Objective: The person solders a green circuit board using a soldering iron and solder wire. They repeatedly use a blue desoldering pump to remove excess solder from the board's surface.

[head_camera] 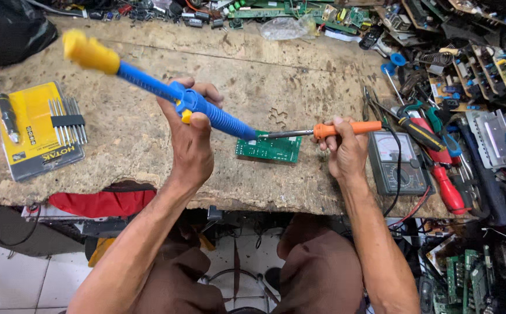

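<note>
Pump (166,90), blue with a yellow plunger, slants down from upper left, its nozzle meeting the green board (268,148) lying flat on the worn counter (136,145); the left hand (190,136) wraps its barrel, thumb by the button. From the right, the right hand (346,148) grips an orange-handled iron (323,131), tip at the same spot, so both tools work one joint.

Yellow screwdriver-bit pack (35,129) left; multimeter (396,161), red-handled screwdrivers (446,185) right; worn workbench (131,145).
</note>
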